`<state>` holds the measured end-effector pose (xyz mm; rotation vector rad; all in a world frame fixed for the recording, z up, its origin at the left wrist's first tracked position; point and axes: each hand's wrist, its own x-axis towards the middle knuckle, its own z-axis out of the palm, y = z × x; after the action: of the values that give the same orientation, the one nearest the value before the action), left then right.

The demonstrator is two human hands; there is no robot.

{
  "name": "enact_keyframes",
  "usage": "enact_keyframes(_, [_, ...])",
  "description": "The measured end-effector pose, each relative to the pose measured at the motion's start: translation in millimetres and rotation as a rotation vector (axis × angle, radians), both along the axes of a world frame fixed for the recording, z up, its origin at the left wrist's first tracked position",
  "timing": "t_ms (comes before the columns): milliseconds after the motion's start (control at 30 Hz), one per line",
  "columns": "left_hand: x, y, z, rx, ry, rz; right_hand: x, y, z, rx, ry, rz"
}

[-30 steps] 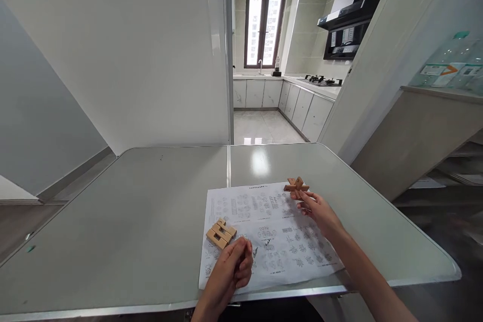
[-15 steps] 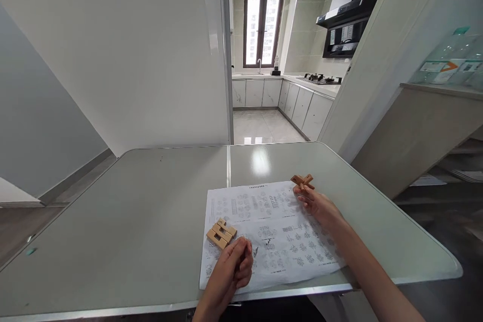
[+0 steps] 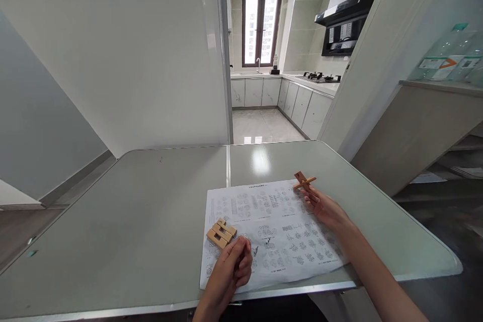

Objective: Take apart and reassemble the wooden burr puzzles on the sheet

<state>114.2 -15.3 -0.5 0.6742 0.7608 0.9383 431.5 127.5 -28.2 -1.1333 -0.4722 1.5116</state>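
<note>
My right hand (image 3: 326, 210) reaches to the far right corner of a printed instruction sheet (image 3: 241, 202). Its fingertips pinch crossed wooden puzzle pieces (image 3: 304, 181), one piece tilted upward and others lying across it. Near the sheet's front left part, my left hand (image 3: 234, 264) is closed, thumb against curled fingers; whatever may be inside is hidden. Just beyond that hand, several notched light-wood puzzle pieces (image 3: 222, 233) lie side by side on the sheet's left edge.
The sheet lies on a pale green table (image 3: 132, 221) with a metal edge. A small teal bit (image 3: 31, 253) rests at the table's left. Plastic bottles (image 3: 449, 58) stand on a shelf at the right. Past the table is a doorway into a kitchen.
The wooden puzzle pieces at my right hand have turned, one now rising more steeply. My right hand has shifted slightly right. My left hand and the pieces beside it stay put.
</note>
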Motion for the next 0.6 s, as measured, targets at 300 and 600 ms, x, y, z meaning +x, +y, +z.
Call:
enact_keyframes(300, [2, -6, 2.8, 0.035, 0.068, 0.005, -44, -46, 15.0, 0.261, -0.517, 0.282])
enact_keyframes(600, [-63, -31, -9.0, 0.178, 0.617, 0.583, -170, -107, 32.7, 0.67, -0.99, 0.483])
